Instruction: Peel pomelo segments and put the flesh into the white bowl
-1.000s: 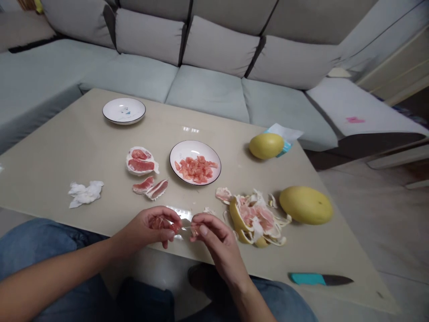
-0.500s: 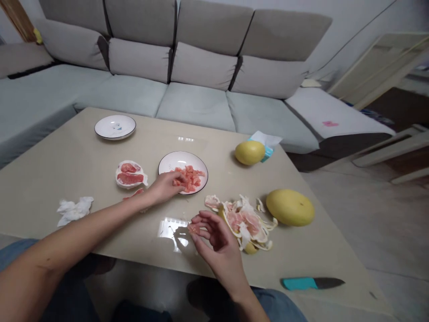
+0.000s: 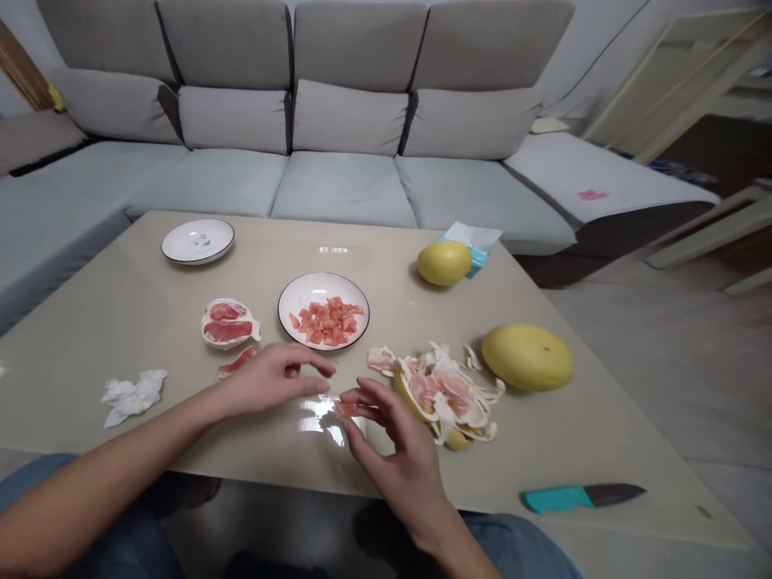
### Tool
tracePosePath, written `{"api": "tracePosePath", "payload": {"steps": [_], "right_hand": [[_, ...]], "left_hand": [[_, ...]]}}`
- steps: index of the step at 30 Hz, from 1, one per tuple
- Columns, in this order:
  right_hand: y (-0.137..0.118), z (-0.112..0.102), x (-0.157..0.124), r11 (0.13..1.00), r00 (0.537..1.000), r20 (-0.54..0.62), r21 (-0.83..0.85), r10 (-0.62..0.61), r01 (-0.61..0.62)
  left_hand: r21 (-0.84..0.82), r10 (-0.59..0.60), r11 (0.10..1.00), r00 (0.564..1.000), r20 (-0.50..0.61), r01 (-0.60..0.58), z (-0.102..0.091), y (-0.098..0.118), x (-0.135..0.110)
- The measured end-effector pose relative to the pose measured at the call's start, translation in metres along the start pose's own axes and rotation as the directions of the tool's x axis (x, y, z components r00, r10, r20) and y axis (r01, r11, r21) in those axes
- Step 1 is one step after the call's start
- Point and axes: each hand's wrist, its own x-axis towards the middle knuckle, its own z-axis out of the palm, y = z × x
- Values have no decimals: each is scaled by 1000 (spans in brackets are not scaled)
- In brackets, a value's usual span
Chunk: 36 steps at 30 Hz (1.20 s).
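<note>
My left hand [image 3: 271, 378] hovers over the beige table [image 3: 121, 297], fingers stretched toward my right hand, holding nothing. My right hand [image 3: 386, 438] pinches a small pink piece of pomelo flesh [image 3: 346, 408] at its fingertips, the other fingers spread. Just beyond the hands, a white plate [image 3: 323, 310] carries several pink pomelo chunks. Left of it lie a partly peeled pomelo section [image 3: 227, 323] and a loose pink segment [image 3: 236, 362]. A heap of peel and membrane [image 3: 443, 394] lies right of my right hand.
Two whole yellow pomelos [image 3: 527, 357] [image 3: 444, 262] sit at the right, the far one beside a tissue pack [image 3: 476, 241]. A teal-handled knife [image 3: 579, 497] lies near the front right edge. A crumpled tissue [image 3: 133, 394] lies left, another white plate [image 3: 197, 240] far left. A grey sofa stands behind.
My left hand reached to the plate of chunks, left its piece there, and has drawn back empty toward my right hand. My right hand keeps its small piece.
</note>
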Motion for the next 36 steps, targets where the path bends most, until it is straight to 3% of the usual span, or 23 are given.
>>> {"api": "tracePosePath", "payload": {"steps": [4,10,15,21,36], "right_hand": [[6,4,-3,991,997,53,-117,-61,67],[6,4,-2,976,992,66,-183,-104,115],[4,2,0,960,985,56,-222,-164,173],[5,2,-1,985,993,38,-128,-110,114],[6,4,1,981,992,13,-148,-122,123]], "left_hand": [[84,64,995,998,-6,-63,6,5,-21],[160,100,983,992,-79,-86,12,7,-26],[173,119,979,991,-69,-106,15,15,-28],[198,126,974,990,-59,-112,20,23,-26],[137,145,982,984,-107,-129,22,25,-33]]}}
